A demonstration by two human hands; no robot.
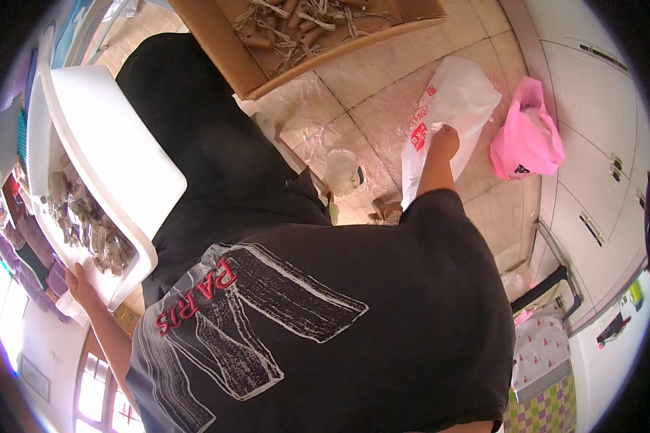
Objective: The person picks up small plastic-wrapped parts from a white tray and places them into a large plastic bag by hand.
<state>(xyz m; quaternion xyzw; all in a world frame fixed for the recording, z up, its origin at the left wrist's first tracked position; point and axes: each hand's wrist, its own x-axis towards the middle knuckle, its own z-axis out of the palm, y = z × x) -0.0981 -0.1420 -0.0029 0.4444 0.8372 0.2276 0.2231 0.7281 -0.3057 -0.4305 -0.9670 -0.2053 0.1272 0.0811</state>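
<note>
The white bag (466, 94) with red printing is with your right hand (446, 142): the fist is closed on the plastic near the middle of the bag. The bag spreads beyond the knuckles and down along your forearm; you cannot tell from here whether its lower end touches the tiled floor (379, 119) behind it.

The white bin (115, 137) is well apart from that, on your left, just beside your dark trousers (202, 130). Your left hand (83, 287) grasps it at the near end, fingers against the rim; how far they curl around the edge is hidden. The bin is tilted, its open side turned to the left, and clear-wrapped packets (97, 227) lie inside, near your left hand but apart from the fingers.

Farther out, the pink bag (531, 137) sits just to the right of the white one, by the pale cabinets (592, 137). Ahead of you, between your two hands, is the open cardboard box (217, 54) holding brown rolled pieces (292, 18) with frayed, pale strands. Below it, nearer your body, a clear round container (341, 173) stands to the left of your right forearm.
</note>
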